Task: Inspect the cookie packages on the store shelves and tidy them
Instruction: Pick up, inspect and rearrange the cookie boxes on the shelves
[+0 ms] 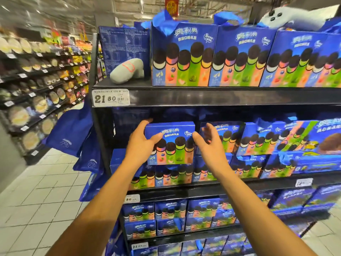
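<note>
A blue cookie box [175, 133] printed with dark sandwich cookies stands on top of a lower row of boxes [171, 175] on the middle shelf. My left hand [142, 139] grips its left edge, fingers behind and thumb across the front. My right hand [208, 143] hovers at the box's right edge with its fingers spread and loosely bent, holding nothing. Further boxes [256, 139] of the same kind lean untidily to the right. Large gift boxes [182, 56] line the top shelf.
A grey plush toy [127, 72] lies at the left end of the top shelf, and another [291, 19] sits on the gift boxes. Blue tote bags [72, 130] hang off the shelf's left end. An aisle of snack shelves [36, 85] runs to the left.
</note>
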`<state>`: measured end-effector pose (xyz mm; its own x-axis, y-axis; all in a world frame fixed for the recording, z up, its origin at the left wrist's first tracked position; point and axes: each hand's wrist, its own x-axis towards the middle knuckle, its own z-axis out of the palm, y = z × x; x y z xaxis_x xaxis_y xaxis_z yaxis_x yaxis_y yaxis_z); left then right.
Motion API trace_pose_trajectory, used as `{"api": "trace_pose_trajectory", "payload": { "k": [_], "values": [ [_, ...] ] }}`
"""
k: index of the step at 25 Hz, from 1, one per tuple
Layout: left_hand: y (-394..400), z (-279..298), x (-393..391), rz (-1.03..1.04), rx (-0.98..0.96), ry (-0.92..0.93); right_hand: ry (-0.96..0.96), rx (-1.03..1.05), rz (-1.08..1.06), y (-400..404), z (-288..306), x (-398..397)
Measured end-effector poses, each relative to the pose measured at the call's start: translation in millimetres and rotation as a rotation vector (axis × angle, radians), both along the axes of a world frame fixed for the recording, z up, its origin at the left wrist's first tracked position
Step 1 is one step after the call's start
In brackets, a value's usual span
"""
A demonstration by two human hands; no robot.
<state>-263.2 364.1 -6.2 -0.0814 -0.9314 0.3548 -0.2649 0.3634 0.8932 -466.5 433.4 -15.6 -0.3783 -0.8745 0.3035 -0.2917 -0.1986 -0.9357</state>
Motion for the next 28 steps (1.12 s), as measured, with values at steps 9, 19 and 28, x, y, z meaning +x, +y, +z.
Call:
{"api": "trace_pose_trajectory", "payload": {
  "k": [9, 19, 28],
  "values": [
    [66.1, 12.8, -3.0, -0.020, 0.007, 0.141, 0.004, 0.087, 0.432, 25.9, -15.4, -19.5],
    [137.5, 5.9, -16.1, -0.099, 0.025, 0.228, -0.491, -0.027, 0.534, 49.6, -35.1, -33.0],
    [134.3, -24.3, -14.6, -0.188, 0.331, 0.316, -0.791, 0.000, 0.608, 69.4, -35.5, -49.7]
  ]
}}
